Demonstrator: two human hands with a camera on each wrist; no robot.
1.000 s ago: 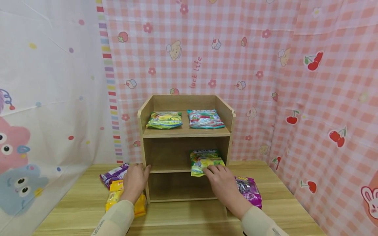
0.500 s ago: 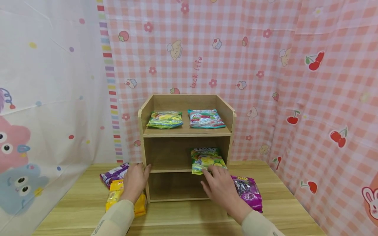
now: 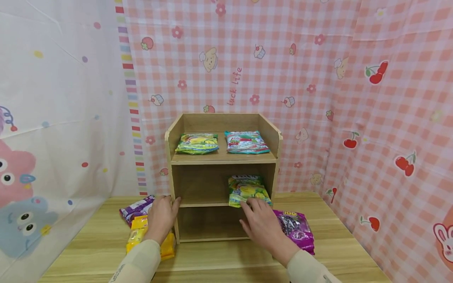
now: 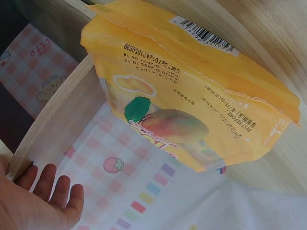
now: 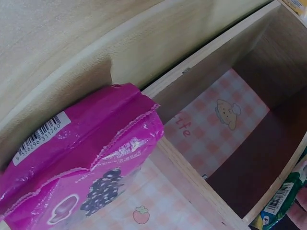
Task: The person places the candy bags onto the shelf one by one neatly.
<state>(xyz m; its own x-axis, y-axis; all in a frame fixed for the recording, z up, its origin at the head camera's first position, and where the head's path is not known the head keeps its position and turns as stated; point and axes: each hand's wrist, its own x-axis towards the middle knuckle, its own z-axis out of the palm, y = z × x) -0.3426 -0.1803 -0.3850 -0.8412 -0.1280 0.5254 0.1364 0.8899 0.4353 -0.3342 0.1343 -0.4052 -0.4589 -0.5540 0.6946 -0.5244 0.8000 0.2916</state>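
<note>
Green bag (image 3: 248,191) sits deeper than before, right grip (image 3: 266,225) unclasped, left grip (image 3: 162,218) clasping shelf (image 3: 223,161).

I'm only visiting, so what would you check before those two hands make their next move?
1. Wooden shelf unit steadied: ok; the left hand holds its left side panel.
2. Green bag wholly inside the middle shelf: not ok; its near end overlaps the front edge.
3. Right hand free of that bag: not ok; its fingers lie at the bag's near end.
4. Top bags settled: ok; the yellow-green bag and teal bag lie apart.
5. Green bag's near right corner flat: cannot tell; fingers hide it.
</note>
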